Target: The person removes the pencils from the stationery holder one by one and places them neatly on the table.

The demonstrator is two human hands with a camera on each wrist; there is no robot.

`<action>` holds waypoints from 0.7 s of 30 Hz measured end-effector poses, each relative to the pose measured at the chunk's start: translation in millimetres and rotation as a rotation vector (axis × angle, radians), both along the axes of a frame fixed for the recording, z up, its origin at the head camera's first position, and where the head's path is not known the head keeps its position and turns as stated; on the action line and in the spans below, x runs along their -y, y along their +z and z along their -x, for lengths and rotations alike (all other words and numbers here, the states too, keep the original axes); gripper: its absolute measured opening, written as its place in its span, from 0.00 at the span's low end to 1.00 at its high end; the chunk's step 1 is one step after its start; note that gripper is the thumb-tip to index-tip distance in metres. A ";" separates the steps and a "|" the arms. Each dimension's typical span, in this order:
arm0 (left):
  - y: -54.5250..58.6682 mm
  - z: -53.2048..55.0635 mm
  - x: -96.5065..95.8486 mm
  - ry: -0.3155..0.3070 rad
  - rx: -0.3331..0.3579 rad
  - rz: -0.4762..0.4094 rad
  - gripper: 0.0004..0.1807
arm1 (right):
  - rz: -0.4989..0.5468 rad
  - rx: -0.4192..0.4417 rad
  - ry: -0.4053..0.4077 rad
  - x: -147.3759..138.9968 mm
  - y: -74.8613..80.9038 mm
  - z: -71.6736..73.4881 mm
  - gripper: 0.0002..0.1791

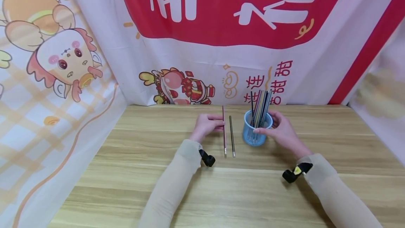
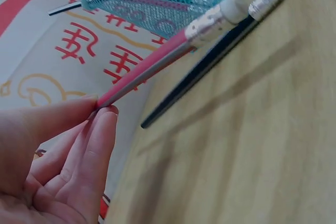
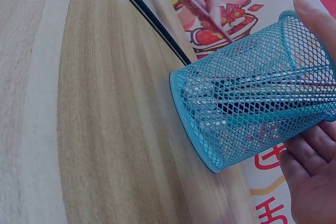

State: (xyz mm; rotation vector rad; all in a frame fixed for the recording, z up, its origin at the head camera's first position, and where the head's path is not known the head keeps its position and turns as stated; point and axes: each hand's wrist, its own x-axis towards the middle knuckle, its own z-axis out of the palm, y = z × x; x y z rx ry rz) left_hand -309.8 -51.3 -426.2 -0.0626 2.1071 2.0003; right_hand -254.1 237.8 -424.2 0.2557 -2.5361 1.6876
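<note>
Background: white cloth (image 1: 104,27) printed with a large red panel and white characters, hung behind a wood-grain table (image 1: 152,192). At the left, a second printed cloth (image 1: 63,59) with a cartoon animal and orange checks.

Head view gives the layout. Pink pencil (image 1: 224,140) in the left hand (image 1: 207,124), towards the back of the table; dark pencil (image 1: 232,136) just to its right, lying on the wood, roughly parallel; then a blue cup (image 1: 254,140) holding a bundle of pencils (image 1: 261,106), which stick up past the rim. Right hand (image 1: 283,133) at the cup's right side. Pale sleeves (image 1: 172,185) on both arms, a small black camera (image 1: 207,158) at each wrist.

Left wrist view adds the grip, hidden at this scale from above: thumb and fingertips pinched together on the pink pencil, no gap beyond its thickness. Also its grey facet, patterned silver band and white eraser. A narrow shadow crosses the grain beside the dark pencil.

Right wrist view shows the cup to be open mesh, pencils visible through the wall. Right thumb at the rim, fingers around the far side: hand spread to the cup's width and holding it. Whether the base touches the table, cannot tell.
</note>
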 end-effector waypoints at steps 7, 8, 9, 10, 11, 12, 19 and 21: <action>-7.5 -0.8 -0.9 0.026 0.014 0.035 0.16 | 0.011 0.010 0.006 1.6 1.4 -1.0 0.52; -8.0 -0.5 -2.0 0.032 0.015 0.039 0.16 | 0.009 0.009 0.005 1.6 1.7 -0.9 0.52; -8.2 -0.5 -3.2 0.037 0.013 0.042 0.16 | 0.008 0.009 0.004 1.5 1.8 -0.7 0.52; -8.3 -0.6 -4.4 0.043 0.010 0.047 0.16 | 0.005 0.007 0.004 1.6 2.1 -0.7 0.51; -8.4 -0.7 -5.7 0.048 0.008 0.051 0.16 | 0.002 0.006 0.001 1.6 2.0 -0.5 0.51; -8.2 -1.0 -6.8 0.051 0.007 0.056 0.16 | 0.001 0.005 0.001 1.6 1.8 -0.2 0.51; -8.2 -4.6 -11.8 0.068 0.018 0.079 0.16 | -0.005 0.005 0.003 1.1 -0.5 1.1 0.51; -8.4 -5.2 -12.6 0.070 0.026 0.080 0.16 | -0.001 0.014 0.007 2.2 2.8 -1.2 0.51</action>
